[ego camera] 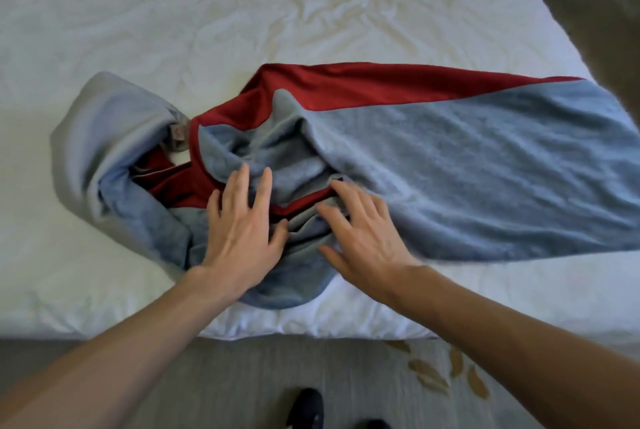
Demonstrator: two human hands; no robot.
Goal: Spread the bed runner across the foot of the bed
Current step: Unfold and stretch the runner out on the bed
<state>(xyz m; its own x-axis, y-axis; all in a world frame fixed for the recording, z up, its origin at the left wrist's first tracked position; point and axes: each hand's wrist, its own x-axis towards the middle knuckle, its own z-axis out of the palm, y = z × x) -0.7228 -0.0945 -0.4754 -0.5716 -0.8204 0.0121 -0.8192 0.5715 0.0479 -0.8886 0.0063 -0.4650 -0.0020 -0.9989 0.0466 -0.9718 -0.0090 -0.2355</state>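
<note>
Left hand (pixel 242 231) and right hand (pixel 360 238) rest spread-fingered on the bed runner's (pixel 467 169) bunched middle. Its length runs crosswise, flat beyond the right hand, apparently twisted beyond the left.

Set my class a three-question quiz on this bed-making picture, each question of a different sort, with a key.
1. True or false: the bed runner lies fully flat on the bed.
2. Which colour shows along the runner's far edge? A green, B red, C yellow.
3. Fill in: the left hand and right hand rest, fingers spread, on the runner's ___ middle part.
Key: 1 false; 2 B; 3 bunched.
</note>
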